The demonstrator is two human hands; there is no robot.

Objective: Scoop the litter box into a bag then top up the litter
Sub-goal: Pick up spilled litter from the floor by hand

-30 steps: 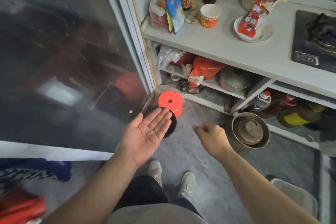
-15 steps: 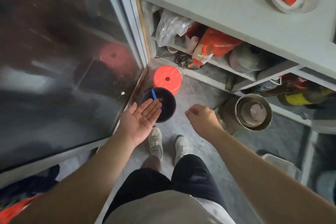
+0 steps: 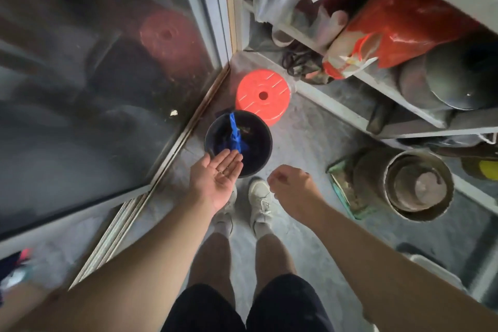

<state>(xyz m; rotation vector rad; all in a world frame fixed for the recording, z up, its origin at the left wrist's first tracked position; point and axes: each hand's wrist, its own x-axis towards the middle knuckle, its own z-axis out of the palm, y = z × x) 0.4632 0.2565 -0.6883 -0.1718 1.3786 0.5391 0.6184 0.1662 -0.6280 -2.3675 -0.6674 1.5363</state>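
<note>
**Palm held flat over the dark bin**

Hands reach forward above a grey floor. The left hand (image 3: pixel 218 174) lies palm up with fingers straight and together — a few small dark specks sit on the palm, too small to identify — and its fingertips overlap the near rim of a round black bin (image 3: pixel 262 143). The right hand (image 3: pixel 292 186) hovers just right of it, fingers curled loosely inward, holding nothing that shows.

The bin stands on the floor near the corner by a glass door (image 3: pixel 94 75), and a blue bag (image 3: pixel 235 137) hangs crumpled inside it. Just beyond the bin an orange-red round lid (image 3: pixel 262 96) with a centre hole stands on the floor, its near edge meeting the bin's far rim. Two white shoes (image 3: pixel 260 198) stand directly below the hands, close to the bin.

To the right, low shelves (image 3: pixel 350 116) hold a clear plastic bag, a red plastic bag (image 3: pixel 398 24) and a dark pot lid. On the floor beside them sits a dusty metal pot (image 3: pixel 417 186) on a greenish tray. A pale container edge (image 3: pixel 431 268) shows at the lower right — whether it is the litter box cannot be told.
</note>
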